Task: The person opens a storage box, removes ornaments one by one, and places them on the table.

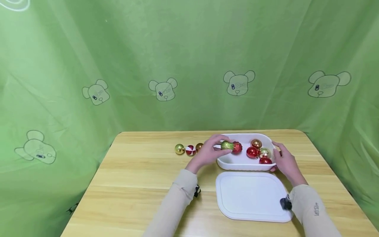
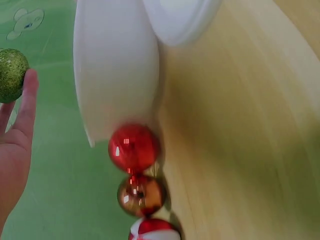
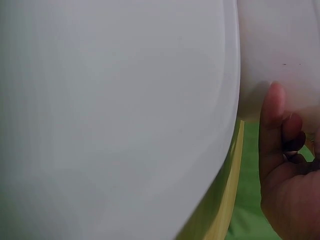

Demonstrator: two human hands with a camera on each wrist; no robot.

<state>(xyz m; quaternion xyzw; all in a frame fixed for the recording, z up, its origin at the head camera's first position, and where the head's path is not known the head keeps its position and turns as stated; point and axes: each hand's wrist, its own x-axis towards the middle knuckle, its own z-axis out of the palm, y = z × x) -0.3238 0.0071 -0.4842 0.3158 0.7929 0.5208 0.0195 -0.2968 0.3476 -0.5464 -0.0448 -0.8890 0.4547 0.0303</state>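
My left hand (image 1: 208,151) pinches a green glitter Christmas ball (image 1: 227,146) above the left end of a white container (image 1: 237,166). The same green ball shows at the left edge of the left wrist view, at the fingertips. My right hand (image 1: 285,162) grips the container's right end, with fingers (image 3: 272,107) against its outer wall. Inside the container are a textured red ball (image 1: 237,147), a copper ball (image 1: 256,144), a shiny red ball (image 1: 252,152), a pale gold ball (image 1: 265,152) and another red ball (image 1: 265,160).
Left of the container runs a row: gold ball (image 1: 179,149), red-and-white ball (image 1: 190,150), copper ball (image 2: 141,195) and red ball (image 2: 133,148); my hand hides the last in the head view. A white lid (image 1: 251,197) lies before the container on the wooden table (image 1: 133,197).
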